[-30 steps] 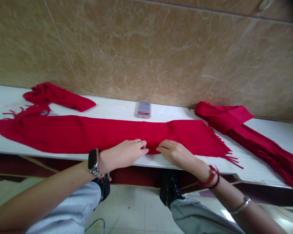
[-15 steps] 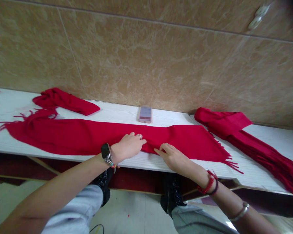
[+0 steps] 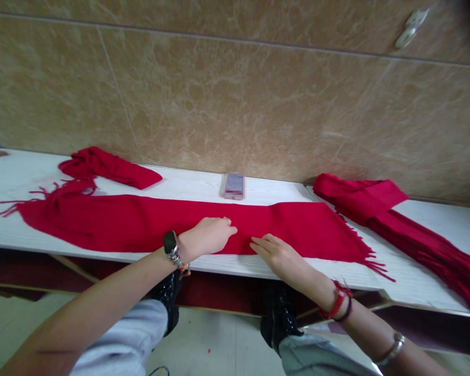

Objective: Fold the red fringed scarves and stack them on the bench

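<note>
A long red fringed scarf lies spread lengthwise on a white wooden bench top, its near edge by the bench's front edge. My left hand, with a dark watch at the wrist, rests palm down on the scarf's middle. Its thumb sticks out to the right, and the bent fingers partly hide their own tips. A short way to the right, my right hand touches the near edge of the cloth with its fingers stretched out. Between the hands the fabric lies flat. At its left end the scarf is bunched and fringed.
Bunched red cloth sits at the back left, touching the scarf's end. Another folded red scarf lies slantwise on the right. A phone-like object, blurred, is by the tan marbled wall. Open compartments show below the bench.
The raised fold at the scarf's near edge between my hands has flattened. My right fingers have straightened out on the cloth. My left hand has barely shifted.
</note>
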A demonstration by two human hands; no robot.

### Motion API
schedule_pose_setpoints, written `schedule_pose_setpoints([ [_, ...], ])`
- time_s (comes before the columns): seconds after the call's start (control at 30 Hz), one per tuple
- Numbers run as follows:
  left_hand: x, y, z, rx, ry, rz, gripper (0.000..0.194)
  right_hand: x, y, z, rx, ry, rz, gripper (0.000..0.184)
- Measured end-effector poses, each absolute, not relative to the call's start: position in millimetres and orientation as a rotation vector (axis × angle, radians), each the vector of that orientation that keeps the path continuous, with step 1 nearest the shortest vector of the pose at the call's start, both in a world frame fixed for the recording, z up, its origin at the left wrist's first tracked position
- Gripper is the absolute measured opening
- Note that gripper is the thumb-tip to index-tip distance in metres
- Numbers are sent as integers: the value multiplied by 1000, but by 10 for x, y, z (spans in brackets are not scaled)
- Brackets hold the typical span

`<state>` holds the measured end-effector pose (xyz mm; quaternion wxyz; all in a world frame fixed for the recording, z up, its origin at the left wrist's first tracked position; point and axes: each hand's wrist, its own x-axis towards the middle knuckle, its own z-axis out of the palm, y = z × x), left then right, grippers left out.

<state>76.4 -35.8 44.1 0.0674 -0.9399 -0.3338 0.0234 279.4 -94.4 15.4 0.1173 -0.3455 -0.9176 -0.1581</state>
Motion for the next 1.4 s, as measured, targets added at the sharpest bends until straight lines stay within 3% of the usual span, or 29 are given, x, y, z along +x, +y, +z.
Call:
schedule_pose_setpoints([
  [0.1, 800, -351, 436, -2926, -833, 30, 36, 2816, -917, 124, -992, -2663, -461, 24],
  [0.3, 790, -350, 408, -2544, -1394, 22, 33, 2832, -929, 128, -973, -2642, -413, 25],
  [0.5, 831, -305, 390, -3016, -632, -20, 29, 2831, -856, -20, -1182, -2573, -329, 31],
  [0.7, 673, -290, 406, -2557, -1444, 43, 28, 2852, -862, -74, -1152, -2584, -328, 35],
  [0.77, 666, -327, 439, -2488, -1505, 80, 28, 2855, -895, -8, -1079, -2627, -337, 35],
  [0.97, 872, -275, 387, -2980, -734, -30, 33, 2843, -915, 147, -950, -2675, -432, 30],
  [1.03, 905, -214, 357, -2989, -884, 0, 35, 2848, -907, 157, -919, -2675, -465, 29],
  [1.2, 855, -165, 434, -2590, -1829, 234, 51, 2875, -921, 147, -900, -2672, -508, 31],
  [1.4, 731, -333, 414, -2885, -1680, 397, 70, 2829, -906, 141, -1019, -2659, -526, 23],
])
